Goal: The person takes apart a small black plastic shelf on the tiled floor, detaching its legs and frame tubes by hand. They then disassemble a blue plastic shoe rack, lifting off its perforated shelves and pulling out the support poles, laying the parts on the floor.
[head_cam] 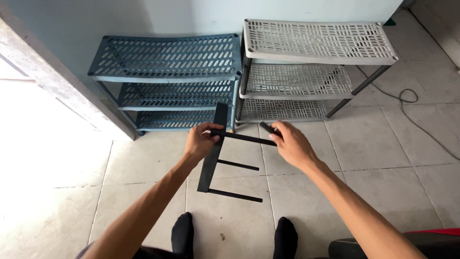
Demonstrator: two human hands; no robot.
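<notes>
- Black rack frame (213,148) (flat upright w/ 3 thin rods) held in air above floor tiles (383,144), just in front of blue shelf rack (167,81).
- Left hand (200,141) wrapped on upright near top rod; right hand (292,143) closed on top rod's free end.
- Prob light, stiff; rods thin, may flex. Best grip: the upright.
- Grey shelf rack (306,67) right of blue one.

Both forearms are seen bare from elbow to wrist, with no sleeves, watch or rings shown on the left hand (200,142) or the right hand (291,143). Black socks (182,233) are worn on both feet at the near edge of the view. A strip of dark clothing is glimpsed at the near left, beside the left elbow.
</notes>
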